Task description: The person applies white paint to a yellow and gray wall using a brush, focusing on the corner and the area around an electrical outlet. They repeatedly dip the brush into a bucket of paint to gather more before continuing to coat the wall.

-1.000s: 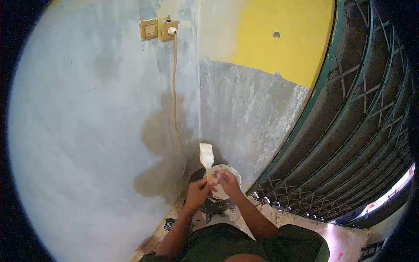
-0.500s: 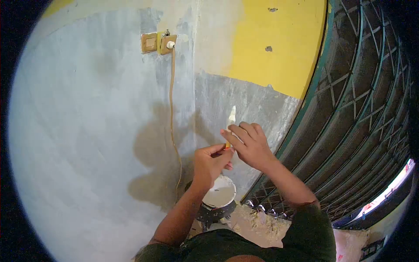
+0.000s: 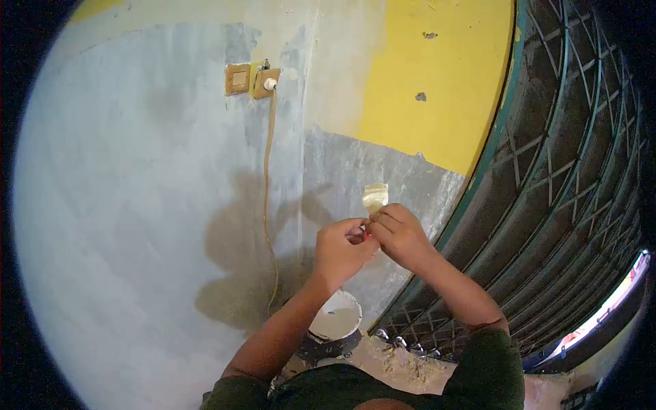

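A flat paintbrush [image 3: 375,196] points upward in front of the wall, its broad pale bristles turned toward me. My left hand [image 3: 344,251] is closed, with fingers and thumb pinching the lower handle, where a bit of red shows. Just above it, my right hand [image 3: 402,238] grips the brush near the base of its head. The two hands meet at the fingertips and cover most of the handle. Below them stands an open bucket [image 3: 357,309] with whitish paint in it.
A brown cord [image 3: 267,184] runs down from a wall socket [image 3: 265,83] beside a switch [image 3: 237,78]. The wall [image 3: 150,184] is grey-white, with a yellow area [image 3: 444,102]. At right is a dark folding metal gate [image 3: 547,178]. Debris [image 3: 410,365] lies on the floor.
The brush has turned from edge-on to showing its broad face and sits slightly lower and further right. My right hand has closed in on the handle beside my left. The view has shifted slightly.
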Motion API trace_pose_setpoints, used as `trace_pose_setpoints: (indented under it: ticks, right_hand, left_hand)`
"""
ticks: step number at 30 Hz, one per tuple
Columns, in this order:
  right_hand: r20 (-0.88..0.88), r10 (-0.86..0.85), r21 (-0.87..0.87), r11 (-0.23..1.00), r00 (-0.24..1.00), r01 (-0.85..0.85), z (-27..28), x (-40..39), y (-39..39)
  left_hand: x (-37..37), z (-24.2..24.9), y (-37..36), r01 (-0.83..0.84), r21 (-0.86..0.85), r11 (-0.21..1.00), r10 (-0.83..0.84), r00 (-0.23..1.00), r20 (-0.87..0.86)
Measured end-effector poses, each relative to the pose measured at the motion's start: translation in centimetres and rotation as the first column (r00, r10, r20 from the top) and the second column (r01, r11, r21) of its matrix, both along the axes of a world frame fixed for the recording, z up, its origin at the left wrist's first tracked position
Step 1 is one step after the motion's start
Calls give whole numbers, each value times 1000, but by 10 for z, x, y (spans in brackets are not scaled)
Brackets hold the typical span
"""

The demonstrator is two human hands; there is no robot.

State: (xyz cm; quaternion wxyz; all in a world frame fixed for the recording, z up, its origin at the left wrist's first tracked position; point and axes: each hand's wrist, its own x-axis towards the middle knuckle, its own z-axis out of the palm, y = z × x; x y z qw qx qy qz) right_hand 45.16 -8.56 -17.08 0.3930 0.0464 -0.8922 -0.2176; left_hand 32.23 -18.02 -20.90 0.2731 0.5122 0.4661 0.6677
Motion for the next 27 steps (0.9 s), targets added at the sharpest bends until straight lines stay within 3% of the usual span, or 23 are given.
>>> trace_pose_setpoints:
  ticks: [2,4,5,7,9,11,12,13,15,17,19,20,22,25,26,27]
  right_hand:
    - [-51,10,4,1000,999,-10,8,-3,11]
    - [-22,-55,-235,971,998,49,17,-3,28]
    - [-19,-53,-232,972,998,47,19,-5,37]
    - [-160,-95,-589,808,983,-18,22,-11,60]
    - [-202,-68,-574,816,977,-62,24,-15,93]
    - [-364,-29,-788,543,931,-291,24,-19,131]
    - [-360,-132,-873,398,924,-283,32,-20,141]
    - [-359,-130,-872,399,924,-282,38,-21,150]
    - [-587,-193,-805,33,786,-593,57,-24,162]
    - [-643,-189,-754,-13,742,-656,67,-21,194]
    - [-764,-216,-583,-172,608,-794,81,-17,218]
    - [-780,-224,-563,-155,584,-812,90,-15,222]
    - [-822,-197,-514,-145,534,-845,108,-13,225]
    - [-883,-137,-427,-160,448,-890,127,-1,252]
    - [-907,-97,-397,-130,410,-909,137,5,258]
    - [-926,-52,-369,-104,375,-924,149,4,261]
  left_hand:
    - [-5,7,4,16,1,1000,-16,994,-105]
    - [-5,15,4,2,51,999,7,985,-174]
    - [-6,17,6,0,54,999,10,985,-171]
    - [-9,22,10,-57,138,989,84,977,-197]
    - [-14,31,9,-47,103,994,67,978,-198]
    - [-21,36,13,-39,69,997,52,978,-201]
    - [-25,37,15,-40,134,990,70,971,-230]
    - [-29,38,18,-38,197,980,89,963,-256]
    - [-34,45,19,-64,208,976,118,959,-258]
    - [-36,51,20,-90,219,972,146,956,-256]
    - [-39,55,23,-92,257,962,148,967,-207]
    - [-44,57,28,-95,260,961,151,967,-204]
    - [-61,65,42,-73,291,954,192,893,-406]
    - [-88,94,71,-36,301,953,206,804,-557]
    - [-100,105,83,-46,309,950,218,807,-550]
    - [-113,118,97,6,449,893,328,675,-661]
